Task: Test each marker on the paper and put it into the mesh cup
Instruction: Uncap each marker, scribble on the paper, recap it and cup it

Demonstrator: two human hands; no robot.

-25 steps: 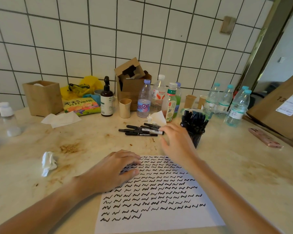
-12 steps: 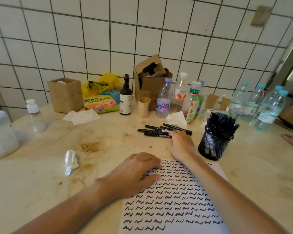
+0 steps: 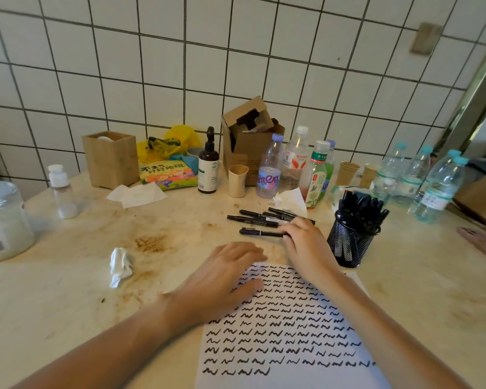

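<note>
Right hand [image 3: 306,242] pinches the nearest marker [image 3: 260,233] by its end on the worktop [image 3: 68,290], beside the mesh cup [image 3: 351,242]; left hand [image 3: 225,279] lies flat on paper [image 3: 286,332]. Light, stiff, smooth barrel: better gripped mid-length.

A marker [image 3: 260,233] was gripped by the right hand [image 3: 306,245] beside the mesh cup [image 3: 351,242]; the paper [image 3: 286,332] was pressed by the left hand [image 3: 222,279].

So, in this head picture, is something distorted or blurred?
Head view: wide-angle bending curves the tile lines on the wall; light is soft and even, without hard shadows; the jar at the left edge looks smeared; the squiggles on the paper and the markers stay sharp.
</note>
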